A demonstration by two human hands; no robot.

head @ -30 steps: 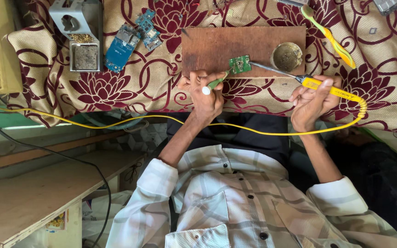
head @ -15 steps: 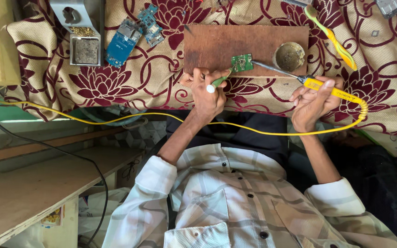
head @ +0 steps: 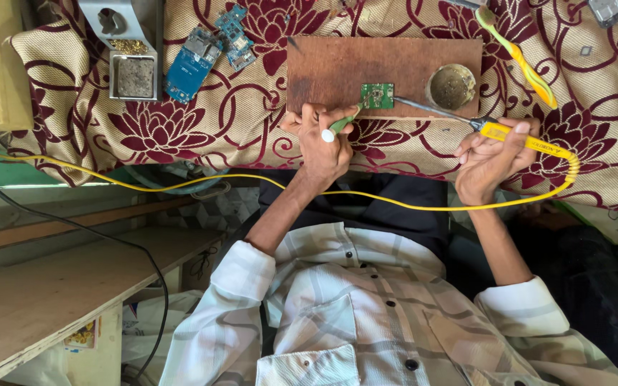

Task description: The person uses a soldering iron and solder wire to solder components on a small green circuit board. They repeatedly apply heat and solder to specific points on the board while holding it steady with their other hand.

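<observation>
- The left hand (head: 323, 146) reaches forward from a pale plaid sleeve, forearm slanting up toward the wooden board (head: 384, 68); its fingers are curled tight around a green-handled tool (head: 339, 125), whose white butt end pokes out toward the camera.
- The tip of that tool points at the small green circuit board (head: 377, 96), which lies on the near edge of the wooden board, just beyond the left hand's knuckles.
- The right hand (head: 491, 161) is held up with the wrist bent, fingers pinched together on the yellow soldering iron (head: 516, 136), gripped like a pen.
- The iron's metal shaft runs left from the right hand, and its tip meets the right edge of the small green circuit board; the board thus sits between the two hands, nearer the left.
- A yellow cord (head: 395, 204) loops from the iron's back end, under both wrists and away to the left.
- A round tin (head: 452, 87) stands on the wooden board just right of the circuit board.
- Everything rests on a table covered by a floral cloth (head: 202, 121); blue circuit boards (head: 194, 61) lie well to the left.
</observation>
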